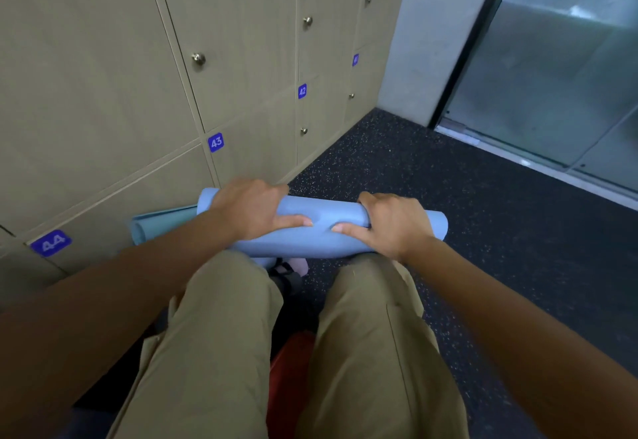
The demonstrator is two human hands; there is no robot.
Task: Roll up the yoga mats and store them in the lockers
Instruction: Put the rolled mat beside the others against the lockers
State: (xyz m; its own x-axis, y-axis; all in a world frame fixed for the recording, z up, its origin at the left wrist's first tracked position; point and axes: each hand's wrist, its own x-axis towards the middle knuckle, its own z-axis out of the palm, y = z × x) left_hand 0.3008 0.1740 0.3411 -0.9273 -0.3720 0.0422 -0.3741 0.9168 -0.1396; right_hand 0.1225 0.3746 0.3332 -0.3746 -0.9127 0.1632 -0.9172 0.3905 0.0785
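A light blue yoga mat (324, 210), rolled into a tube, lies crosswise in front of my knees. My left hand (252, 207) grips it near its left end, fingers over the top and thumb along the near side. My right hand (393, 221) grips it near its right end the same way. A second light blue rolled mat (158, 222) lies behind and to the left, against the lockers. The beige lockers (114, 93) fill the left wall, doors closed, numbered 44, 43, 42 and 41 along the bottom row.
Dark speckled floor (466, 203) stretches to the right. A grey pillar (414, 34) and a frosted glass door (559, 69) stand at the far right. My knees in khaki trousers (228, 335) fill the foreground, with something red (290, 369) between them.
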